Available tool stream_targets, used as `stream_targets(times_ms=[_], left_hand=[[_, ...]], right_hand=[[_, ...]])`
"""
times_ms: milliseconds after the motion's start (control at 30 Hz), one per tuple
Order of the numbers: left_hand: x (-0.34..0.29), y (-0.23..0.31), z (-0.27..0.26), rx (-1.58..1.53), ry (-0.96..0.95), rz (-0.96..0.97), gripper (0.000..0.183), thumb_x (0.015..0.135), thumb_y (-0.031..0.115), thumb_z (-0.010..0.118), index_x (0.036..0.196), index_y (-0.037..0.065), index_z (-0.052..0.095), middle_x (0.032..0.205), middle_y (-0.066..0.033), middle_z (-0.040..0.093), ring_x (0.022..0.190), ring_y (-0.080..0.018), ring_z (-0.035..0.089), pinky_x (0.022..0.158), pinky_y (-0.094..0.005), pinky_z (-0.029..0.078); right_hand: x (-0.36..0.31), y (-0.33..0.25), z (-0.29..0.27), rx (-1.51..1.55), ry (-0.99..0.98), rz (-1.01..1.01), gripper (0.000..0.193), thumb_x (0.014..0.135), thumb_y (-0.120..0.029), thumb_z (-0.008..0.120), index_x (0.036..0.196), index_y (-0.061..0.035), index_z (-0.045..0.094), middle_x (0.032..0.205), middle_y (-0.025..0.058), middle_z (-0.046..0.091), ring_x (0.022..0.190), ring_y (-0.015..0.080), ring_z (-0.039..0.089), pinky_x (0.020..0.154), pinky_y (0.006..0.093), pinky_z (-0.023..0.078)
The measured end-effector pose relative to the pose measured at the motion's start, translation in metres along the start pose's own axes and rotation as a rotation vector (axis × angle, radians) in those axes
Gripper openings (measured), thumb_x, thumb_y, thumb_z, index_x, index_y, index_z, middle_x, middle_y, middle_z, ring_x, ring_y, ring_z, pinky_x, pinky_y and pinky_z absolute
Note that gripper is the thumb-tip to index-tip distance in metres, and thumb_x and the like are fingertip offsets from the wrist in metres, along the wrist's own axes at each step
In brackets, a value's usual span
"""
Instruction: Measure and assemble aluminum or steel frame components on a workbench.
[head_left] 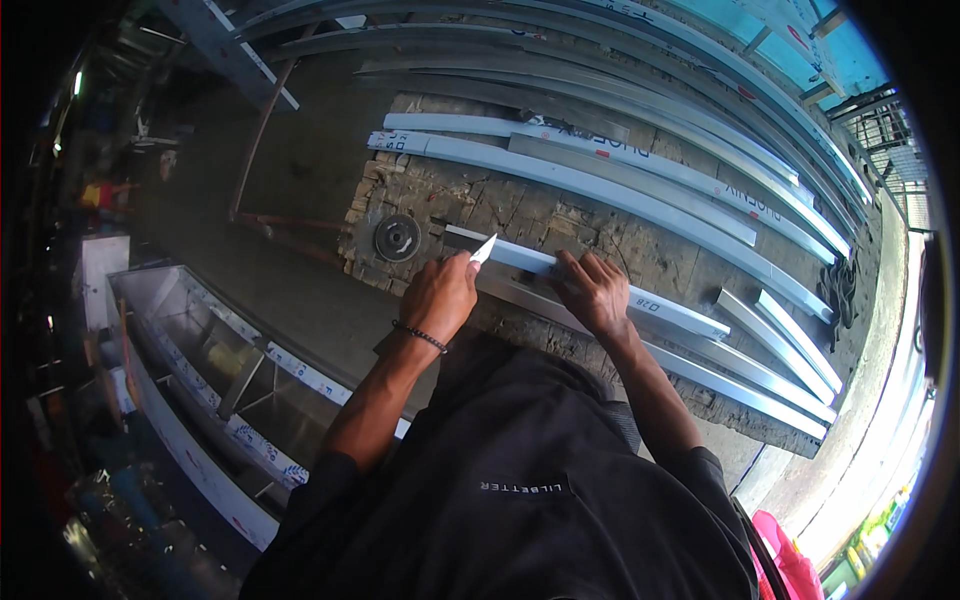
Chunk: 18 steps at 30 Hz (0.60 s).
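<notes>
A long metal bar (520,256) with white-blue film on it lies at the near side of the worn wooden bench. My left hand (440,297), with a dark bead bracelet at the wrist, is closed at the bar's left end. From its fingers sticks a small white pointed piece (484,250); whether it is film or a blade I cannot make out. My right hand (596,292) is closed over the middle of the same bar, its fingertips hidden in part. Left of the bar's end, a round grinding disc (398,238) lies flat on the bench.
Several film-covered metal bars (600,190) run across the bench (420,190) behind my hands. Short metal pieces (780,345) lie at the right, near a dark cable (843,295). A metal frame (270,365) stands at the lower left. Pink material (785,560) shows at the lower right.
</notes>
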<state>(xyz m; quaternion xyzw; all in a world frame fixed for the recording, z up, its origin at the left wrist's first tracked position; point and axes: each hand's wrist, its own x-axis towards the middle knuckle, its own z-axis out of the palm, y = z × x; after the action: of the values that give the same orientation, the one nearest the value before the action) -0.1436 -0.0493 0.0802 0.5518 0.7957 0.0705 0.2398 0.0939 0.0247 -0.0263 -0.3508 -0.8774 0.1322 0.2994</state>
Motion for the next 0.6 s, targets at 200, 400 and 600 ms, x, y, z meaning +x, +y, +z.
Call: stream_targets(times_ms=[200, 400, 600], left_hand=[[0.001, -0.005, -0.006, -0.019, 0.048, 0.044, 0.023, 0.102, 0.024, 0.056, 0.097, 0.002, 0.061, 0.085, -0.0234, 0.067, 0.085, -0.0490, 0.062, 0.069, -0.0567, 0.047], [-0.001, 0.002, 0.005, 0.004, 0.023, -0.024, 0.024, 0.102, 0.026, 0.055, 0.097, 0.004, 0.062, 0.088, -0.0224, 0.069, 0.085, -0.0487, 0.064, 0.071, -0.0567, 0.050], [-0.012, 0.009, 0.017, 0.006, -0.062, 0.081, 0.023, 0.101, 0.026, 0.058, 0.098, 0.004, 0.063, 0.084, -0.0230, 0.068, 0.083, -0.0479, 0.064, 0.069, -0.0553, 0.050]], right_hand=[[0.002, 0.000, -0.004, -0.002, -0.014, -0.008, 0.048, 0.076, -0.026, 0.084, 0.119, -0.0109, 0.068, 0.079, 0.0022, 0.057, 0.071, 0.0203, 0.062, 0.064, 0.0344, 0.050], [0.002, 0.000, -0.001, 0.033, -0.013, 0.004, 0.048, 0.076, -0.027, 0.084, 0.118, -0.0104, 0.068, 0.078, 0.0027, 0.058, 0.070, 0.0208, 0.062, 0.063, 0.0347, 0.051], [0.000, 0.000, 0.001, 0.019, -0.030, 0.010, 0.050, 0.075, -0.027, 0.084, 0.119, -0.0104, 0.068, 0.079, 0.0033, 0.058, 0.070, 0.0209, 0.063, 0.063, 0.0350, 0.051]])
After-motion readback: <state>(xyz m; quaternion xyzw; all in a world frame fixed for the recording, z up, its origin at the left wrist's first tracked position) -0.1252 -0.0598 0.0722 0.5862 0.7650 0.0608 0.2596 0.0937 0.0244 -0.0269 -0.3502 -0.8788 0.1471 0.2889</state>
